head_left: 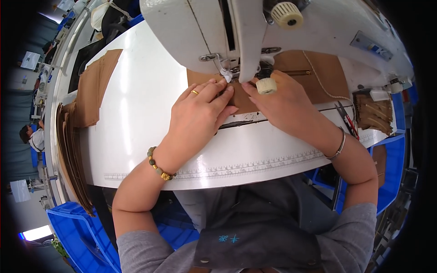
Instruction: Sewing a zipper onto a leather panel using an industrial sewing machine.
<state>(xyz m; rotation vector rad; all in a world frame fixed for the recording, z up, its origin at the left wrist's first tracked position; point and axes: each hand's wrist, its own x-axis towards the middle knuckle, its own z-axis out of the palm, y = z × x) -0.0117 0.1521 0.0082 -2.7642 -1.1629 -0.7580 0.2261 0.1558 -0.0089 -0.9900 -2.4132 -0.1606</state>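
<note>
The brown fabric panel (246,103) lies on the white table (141,118), partly beneath the head of the sewing machine (182,32). A zipper (298,73) and a pale cord (321,73) lie on its right part. The left hand (200,107) rests flattened on the panel, fingers forward, thumb apart, gripping nothing visible. The right hand (282,98) lies over the panel, partly behind a machine knob (266,86); whether it pinches the fabric cannot be told.

Right of the panel are scissors (348,120) and a pile of brown zippered pieces (374,113). Below that pile, the right blue bin (397,166) contains at least one brown piece (378,159). Brown pieces (93,86) are stacked at the table's left; others (68,150) hang over its edge. The lower-left blue bin (82,236) is cropped; its contents cannot be determined.
</note>
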